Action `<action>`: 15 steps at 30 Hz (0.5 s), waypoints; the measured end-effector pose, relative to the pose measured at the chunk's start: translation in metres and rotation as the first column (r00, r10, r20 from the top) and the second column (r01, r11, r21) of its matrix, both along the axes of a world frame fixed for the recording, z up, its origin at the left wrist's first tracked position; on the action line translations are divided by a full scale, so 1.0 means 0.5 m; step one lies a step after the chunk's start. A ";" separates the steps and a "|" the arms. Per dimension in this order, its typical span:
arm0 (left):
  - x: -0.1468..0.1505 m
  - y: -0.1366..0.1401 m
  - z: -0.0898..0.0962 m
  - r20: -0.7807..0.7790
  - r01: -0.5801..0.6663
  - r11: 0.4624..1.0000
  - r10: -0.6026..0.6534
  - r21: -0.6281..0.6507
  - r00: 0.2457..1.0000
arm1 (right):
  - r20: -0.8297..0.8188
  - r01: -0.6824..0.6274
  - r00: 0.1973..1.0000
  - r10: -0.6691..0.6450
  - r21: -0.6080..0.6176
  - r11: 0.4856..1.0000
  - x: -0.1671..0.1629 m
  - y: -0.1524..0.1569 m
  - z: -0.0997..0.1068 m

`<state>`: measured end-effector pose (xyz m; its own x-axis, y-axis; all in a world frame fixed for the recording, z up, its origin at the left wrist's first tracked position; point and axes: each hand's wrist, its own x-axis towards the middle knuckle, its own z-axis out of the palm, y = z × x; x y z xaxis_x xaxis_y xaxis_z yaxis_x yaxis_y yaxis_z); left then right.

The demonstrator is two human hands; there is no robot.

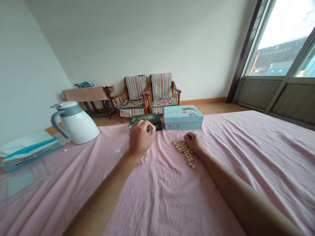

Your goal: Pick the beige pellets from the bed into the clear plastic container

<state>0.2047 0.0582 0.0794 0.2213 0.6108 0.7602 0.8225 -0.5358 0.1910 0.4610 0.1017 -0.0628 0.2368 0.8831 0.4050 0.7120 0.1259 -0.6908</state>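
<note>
My left hand (140,138) is raised over the cloth with its fingers curled and the thumb drawn in. Whatever it may hold is too small or hidden to make out. Clear plastic packaging (122,143) shows beside that hand, and some small beige balls (143,160) lie partly hidden beneath it. To the right, a loose pile of the same small round beige balls (180,147) spreads on the cloth, with a tail toward me. My right hand (194,142) rests at the pile's right edge, fingers bent inward over it; what lies between the fingertips is hidden.
A pink cloth (157,203) covers the surface. Beyond my hands stand a black box (157,120) and a light blue box (183,123). On the left are a white jug (80,126), a tissue pack (31,154) and a clear plastic case (21,183). Two chairs (162,86) stand behind.
</note>
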 end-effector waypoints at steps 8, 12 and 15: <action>-0.018 0.000 0.004 -0.036 0.086 0.993 -0.089 -0.086 0.995 | -0.002 -0.005 1.000 0.005 0.010 1.000 0.002 0.002 -0.002; -0.030 -0.022 -0.019 -0.132 0.142 0.979 -0.161 -0.146 0.978 | -0.018 -0.011 1.000 0.011 0.014 1.000 0.002 0.002 -0.001; -0.072 -0.041 -0.047 -0.168 0.116 0.988 -0.132 -0.105 0.977 | -0.017 -0.018 1.000 0.018 0.003 1.000 0.001 0.003 -0.002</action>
